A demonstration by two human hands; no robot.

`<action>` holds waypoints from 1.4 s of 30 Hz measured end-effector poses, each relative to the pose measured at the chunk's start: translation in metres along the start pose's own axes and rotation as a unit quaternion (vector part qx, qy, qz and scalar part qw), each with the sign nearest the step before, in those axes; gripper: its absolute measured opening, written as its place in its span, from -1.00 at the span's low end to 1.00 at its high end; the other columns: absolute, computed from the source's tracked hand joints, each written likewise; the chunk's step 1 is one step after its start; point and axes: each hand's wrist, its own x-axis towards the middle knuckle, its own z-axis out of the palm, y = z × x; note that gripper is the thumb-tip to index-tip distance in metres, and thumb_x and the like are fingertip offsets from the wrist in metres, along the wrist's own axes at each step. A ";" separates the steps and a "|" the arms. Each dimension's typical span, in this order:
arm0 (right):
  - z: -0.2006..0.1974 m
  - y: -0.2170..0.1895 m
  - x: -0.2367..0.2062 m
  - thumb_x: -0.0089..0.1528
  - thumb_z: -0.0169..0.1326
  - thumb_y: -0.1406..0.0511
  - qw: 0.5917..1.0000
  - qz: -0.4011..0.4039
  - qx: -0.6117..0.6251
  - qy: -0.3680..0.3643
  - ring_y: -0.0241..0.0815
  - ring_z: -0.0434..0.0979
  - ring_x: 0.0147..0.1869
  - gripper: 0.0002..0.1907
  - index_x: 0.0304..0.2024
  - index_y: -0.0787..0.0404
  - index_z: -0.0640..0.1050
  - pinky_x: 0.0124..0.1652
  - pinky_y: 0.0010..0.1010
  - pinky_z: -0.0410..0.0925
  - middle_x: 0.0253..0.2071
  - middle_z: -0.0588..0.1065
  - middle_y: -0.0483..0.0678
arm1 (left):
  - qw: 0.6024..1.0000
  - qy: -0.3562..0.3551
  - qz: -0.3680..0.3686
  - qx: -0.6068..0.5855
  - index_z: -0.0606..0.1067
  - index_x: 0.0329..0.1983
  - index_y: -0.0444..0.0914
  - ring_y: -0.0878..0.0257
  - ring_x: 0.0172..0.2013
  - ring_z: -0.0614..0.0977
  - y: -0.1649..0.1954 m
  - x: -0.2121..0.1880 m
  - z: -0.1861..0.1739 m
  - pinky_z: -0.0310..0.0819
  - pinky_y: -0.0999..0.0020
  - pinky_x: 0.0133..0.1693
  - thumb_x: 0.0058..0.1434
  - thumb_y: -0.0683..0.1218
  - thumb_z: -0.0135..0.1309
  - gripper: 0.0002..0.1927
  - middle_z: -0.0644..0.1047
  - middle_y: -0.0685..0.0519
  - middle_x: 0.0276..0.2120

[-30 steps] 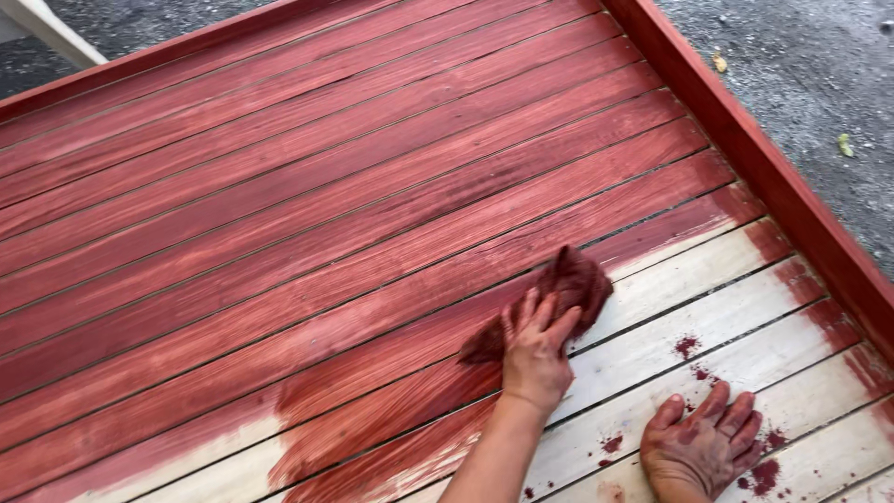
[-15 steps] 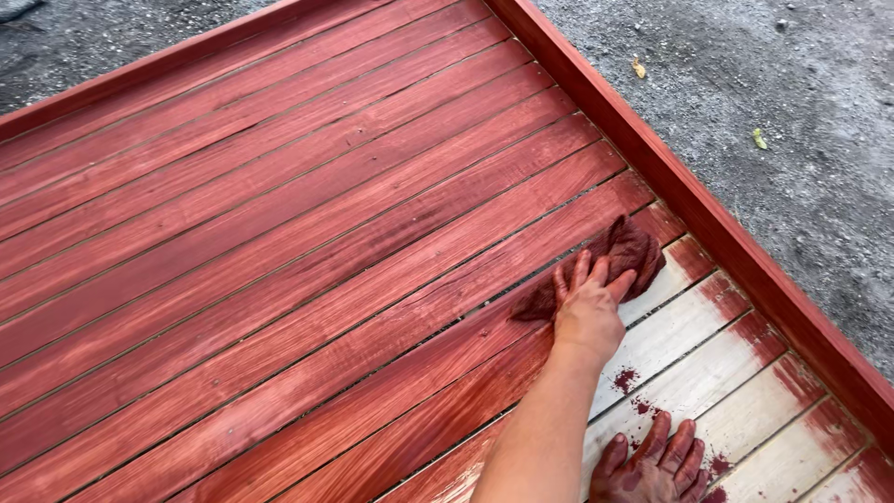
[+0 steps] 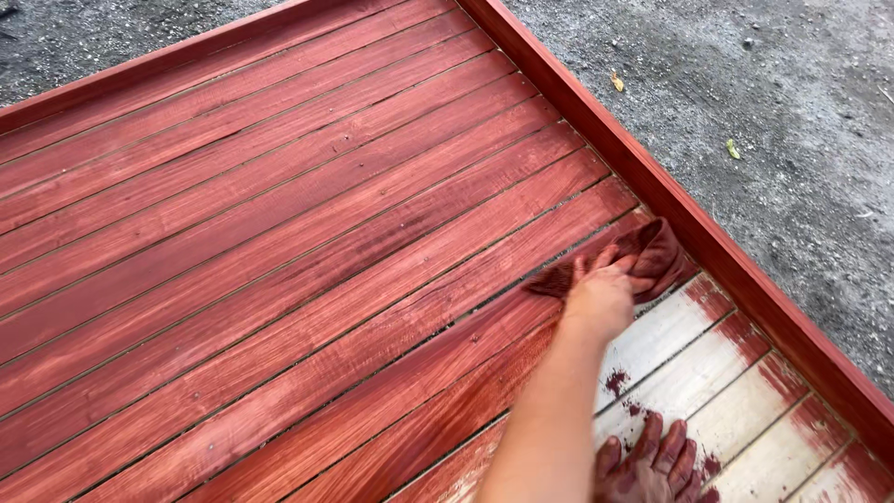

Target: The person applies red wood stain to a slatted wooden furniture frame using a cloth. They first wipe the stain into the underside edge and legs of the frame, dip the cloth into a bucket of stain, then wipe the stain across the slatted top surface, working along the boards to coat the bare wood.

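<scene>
While most of the slatted wooden platform point(image 3: 279, 233) under me already shows a deep red stain, the boards at its near right corner point(image 3: 736, 391) are pale and bare, marked with a few red streaks and drips. A raised red edge rail point(image 3: 745, 279) runs along the right side, and grey gravel ground point(image 3: 792, 112) lies beyond it, with a couple of small leaves on it. My left hand point(image 3: 603, 296) reaches out across the boards, palm down, fingers spread flat and pressing on a stain-soaked dark red rag point(image 3: 643, 256). That rag lies on the boards just beside the rail, right where stained wood meets bare wood. My right hand point(image 3: 652, 466), smeared with stain, rests open on the pale boards near the bottom edge, fingers spread, holding nothing.
</scene>
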 end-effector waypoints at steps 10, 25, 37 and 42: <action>-0.015 -0.016 0.000 0.31 -0.08 0.02 1.000 0.015 0.008 -0.025 0.31 0.20 0.59 -0.31 0.45 0.13 0.37 0.48 0.30 0.02 0.57 0.22 0.17 | 0.999 -0.014 0.017 0.026 0.58 0.16 -0.01 -0.04 0.48 0.13 -0.055 -0.182 -0.054 -0.24 -0.20 0.43 0.09 -0.25 -0.07 -0.43 0.34 -0.07 0.38; 0.008 0.016 -0.005 0.27 -0.16 -0.09 1.000 0.005 0.021 0.000 0.30 0.18 0.55 -0.24 0.44 0.09 0.35 0.43 0.25 -0.02 0.53 0.25 0.19 | 0.995 -0.054 -0.059 0.059 0.49 0.22 0.06 -0.06 0.49 0.01 0.054 0.022 0.032 -0.33 -0.52 0.33 0.33 -0.08 -0.25 -0.54 0.19 0.01 0.43; 0.016 -0.001 -0.014 0.30 -0.21 -0.10 0.999 0.010 0.040 0.016 0.36 0.16 0.53 -0.21 0.50 0.10 0.26 0.40 0.30 -0.02 0.54 0.20 0.23 | 0.976 0.022 -0.169 0.133 0.20 0.50 -0.07 -0.18 0.39 0.11 0.026 -0.062 0.022 -0.03 -0.38 0.22 0.19 -0.08 -0.05 -0.27 -0.02 -0.17 0.51; 0.020 0.004 -0.017 0.28 -0.21 -0.10 0.999 -0.003 0.047 0.018 0.39 0.13 0.51 -0.18 0.50 0.14 0.25 0.37 0.29 -0.04 0.52 0.18 0.26 | 0.981 0.005 -0.088 0.174 0.20 0.49 -0.15 -0.15 0.31 0.22 0.028 -0.005 0.021 0.11 -0.26 0.23 0.29 -0.10 -0.08 -0.35 0.00 -0.18 0.51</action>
